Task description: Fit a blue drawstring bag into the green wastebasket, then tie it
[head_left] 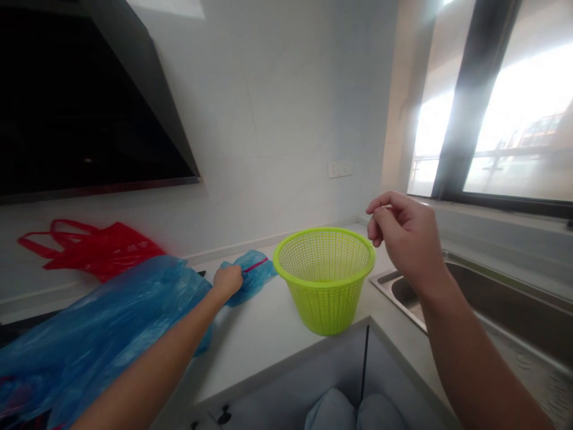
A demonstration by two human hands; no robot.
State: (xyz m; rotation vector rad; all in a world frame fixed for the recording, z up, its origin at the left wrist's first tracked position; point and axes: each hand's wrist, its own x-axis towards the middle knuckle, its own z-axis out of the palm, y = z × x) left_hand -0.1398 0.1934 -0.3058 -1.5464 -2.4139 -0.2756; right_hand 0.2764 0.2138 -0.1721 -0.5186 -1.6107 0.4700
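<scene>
My left hand [228, 282] is closed around a blue plastic bag [257, 280] with a pinkish-red strip on it, just above the countertop. To the right of that bag stands an upright lime-green plastic basket [331, 304] with mesh sides; no contents show in the part of it I can see. My right hand [405, 236] hangs in the air by the basket's right rim. Its fingers are curled in toward the thumb, and nothing shows between them.
A large blue plastic bag [134, 304] spreads over the left side, with a red handled bag [107, 248] behind it. At the right a steel sink [492, 298] is set into the white countertop [250, 352]. A dark range hood [89, 101] overhangs the upper left.
</scene>
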